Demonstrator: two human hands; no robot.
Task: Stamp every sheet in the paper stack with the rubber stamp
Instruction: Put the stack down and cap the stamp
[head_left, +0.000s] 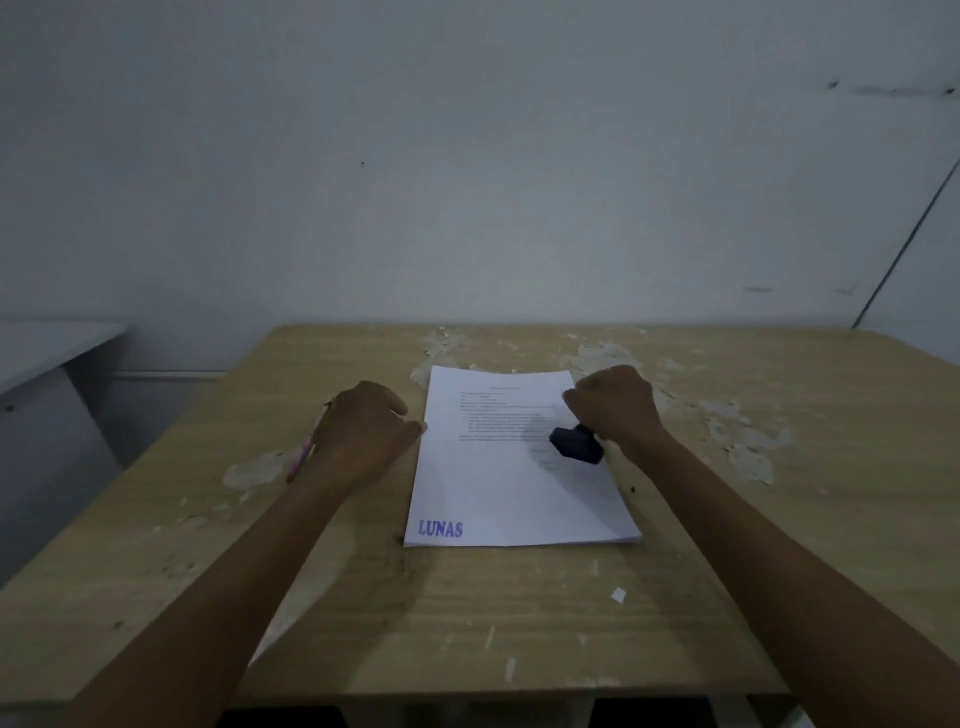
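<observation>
Worn wooden table (519, 623), perhaps peeling.

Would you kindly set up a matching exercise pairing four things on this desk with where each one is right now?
Things:
1. rubber stamp
2. LUNAS imprint
3. left hand
4. scrap of paper

Places:
A. near left corner of the top sheet
B. on the bare desk, nearer than the paper stack
C. held in the right hand, over the sheet's right half
D. at the stack's left edge

Pairs: 1-C, 2-A, 3-D, 4-B
</observation>
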